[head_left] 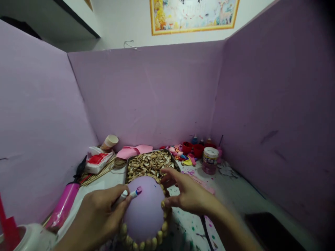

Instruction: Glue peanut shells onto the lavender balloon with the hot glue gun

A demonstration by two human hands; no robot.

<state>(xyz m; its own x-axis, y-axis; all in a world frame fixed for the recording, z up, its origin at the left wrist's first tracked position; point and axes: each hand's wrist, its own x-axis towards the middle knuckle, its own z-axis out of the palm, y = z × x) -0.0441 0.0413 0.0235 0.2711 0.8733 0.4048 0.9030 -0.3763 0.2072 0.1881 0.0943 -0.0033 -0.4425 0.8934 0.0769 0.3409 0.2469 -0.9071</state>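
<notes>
A lilac balloon [143, 211] stands in front of me, ringed by pale nut shells [160, 237] that look like pistachio shells. My left hand [106, 209] is closed around a white marker [133, 195] with a blue and purple end, which is at the balloon's upper left surface. A second white end shows by the fingers; whether it is part of the same marker I cannot tell. At the balloon's right side, my right hand [187, 191] has its fingers and thumb apart, the thumb against the ring of shells. A short dark mark shows near the balloon's top.
Behind the balloon lies a metal tray [178, 166] full of shells. Loose balloons [178, 151], red cups [198, 150] and a lidded jar [210, 160] are at back right. A pink balloon pump [64, 205] and sticks lie left. A dark flat object [272, 230] rests right.
</notes>
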